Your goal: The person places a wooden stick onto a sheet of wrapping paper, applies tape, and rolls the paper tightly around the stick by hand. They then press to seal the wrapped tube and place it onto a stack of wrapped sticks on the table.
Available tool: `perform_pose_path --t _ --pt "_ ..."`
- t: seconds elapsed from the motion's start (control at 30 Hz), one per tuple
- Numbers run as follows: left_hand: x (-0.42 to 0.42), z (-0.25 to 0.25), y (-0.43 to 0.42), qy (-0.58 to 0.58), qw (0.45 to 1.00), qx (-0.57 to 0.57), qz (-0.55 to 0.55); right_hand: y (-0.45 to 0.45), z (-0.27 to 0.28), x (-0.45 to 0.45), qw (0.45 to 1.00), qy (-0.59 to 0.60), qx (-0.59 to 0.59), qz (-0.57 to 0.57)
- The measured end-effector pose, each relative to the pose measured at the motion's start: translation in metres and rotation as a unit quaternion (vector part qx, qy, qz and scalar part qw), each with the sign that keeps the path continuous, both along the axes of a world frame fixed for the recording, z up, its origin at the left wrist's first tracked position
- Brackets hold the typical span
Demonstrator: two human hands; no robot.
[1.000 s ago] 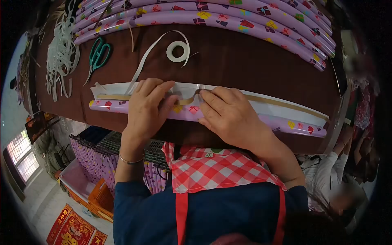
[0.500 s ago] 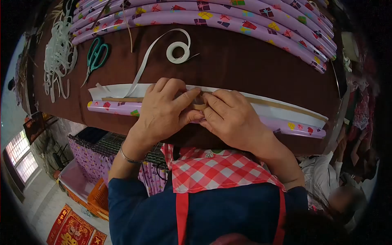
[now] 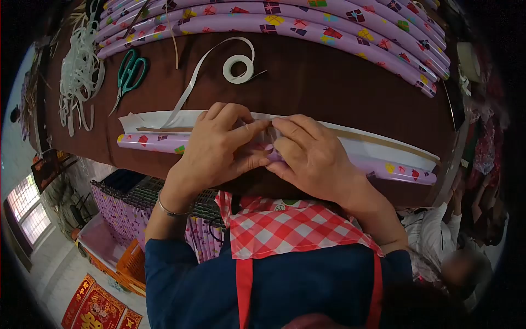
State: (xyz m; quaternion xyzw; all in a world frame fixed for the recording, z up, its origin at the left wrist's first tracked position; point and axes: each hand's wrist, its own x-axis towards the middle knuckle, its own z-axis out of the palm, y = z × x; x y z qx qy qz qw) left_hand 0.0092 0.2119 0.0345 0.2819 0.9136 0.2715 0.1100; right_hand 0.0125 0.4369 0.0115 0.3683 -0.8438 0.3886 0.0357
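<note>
A roll of lilac wrapping paper (image 3: 156, 143) printed with coloured gift boxes lies crosswise before me, its white inner edge (image 3: 378, 149) turned up. A narrow brown strip (image 3: 350, 134) runs along that white edge. My left hand (image 3: 216, 145) grips the paper near its middle, thumb below and fingers above. Close beside it, my right hand (image 3: 318, 153) pinches the same paper, fingers bent at the upper edge and thumb lower down. Exactly what the fingertips press between them is partly hidden. White ribbon-like tape (image 3: 189, 88) trails from its small roll (image 3: 238, 69) to the paper's left part.
Green-handled scissors (image 3: 130, 74) and a tangle of white strips (image 3: 79, 77) lie at the left of the brown tabletop (image 3: 307, 77). Finished-looking lilac rolls (image 3: 307, 30) line the far side. An orange crate (image 3: 131, 263) stands below left. Another person (image 3: 438, 236) is at the right.
The tan loop that stood between my fingertips no longer shows; lilac paper shows there instead. My right fingers have shifted slightly up and left, with the thumb spread lower.
</note>
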Motion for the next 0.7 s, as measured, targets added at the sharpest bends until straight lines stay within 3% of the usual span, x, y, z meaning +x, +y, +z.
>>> perform_pose_path --t 0.27,0.33,0.47,0.7 --pt "-0.005 0.010 -0.009 -0.098 0.988 0.120 -0.016 0.001 0.001 0.000 0.998 0.024 0.044 0.044" --pt "-0.007 0.007 -0.003 -0.186 0.963 0.151 0.128 0.001 0.001 0.001 0.997 0.026 0.051 0.047" --pt "-0.018 -0.011 0.010 -0.032 0.990 0.058 0.122 0.002 0.000 0.003 0.996 0.007 0.072 0.051" --pt "-0.019 -0.015 0.018 0.010 0.992 0.021 0.124 0.002 0.000 0.002 0.996 0.000 0.076 0.055"
